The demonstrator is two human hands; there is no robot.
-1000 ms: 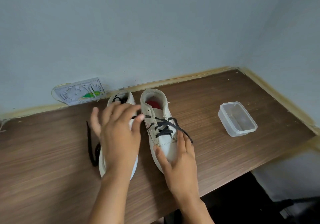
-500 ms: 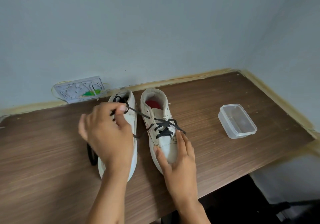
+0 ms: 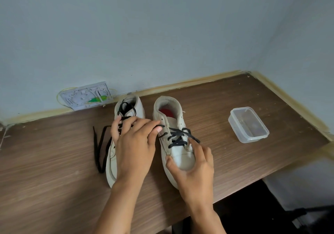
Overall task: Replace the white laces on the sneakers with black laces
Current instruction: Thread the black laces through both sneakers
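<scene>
Two white sneakers stand side by side on the wooden table (image 3: pixel 54 188), heels toward the wall. The right sneaker (image 3: pixel 173 125) has a black lace (image 3: pixel 178 137) crossed through its lower eyelets. My left hand (image 3: pixel 134 145) reaches over the left sneaker (image 3: pixel 138 108) and pinches one end of that lace near the right sneaker's left eyelets. My right hand (image 3: pixel 194 168) grips the right sneaker's toe, thumb on the left side. The left sneaker carries its own black lace (image 3: pixel 124 108), whose loose ends (image 3: pixel 99 148) trail onto the table at its left.
A clear plastic container (image 3: pixel 248 124) sits to the right of the sneakers. A grey moulded panel with yellow wire (image 3: pixel 85 95) leans at the wall behind them. Walls close the table at the back and right; its front edge drops off near my right wrist.
My left hand has swung right from above the left sneaker to the right sneaker's eyelets, carrying the lace end. My right hand stays on the toe.
</scene>
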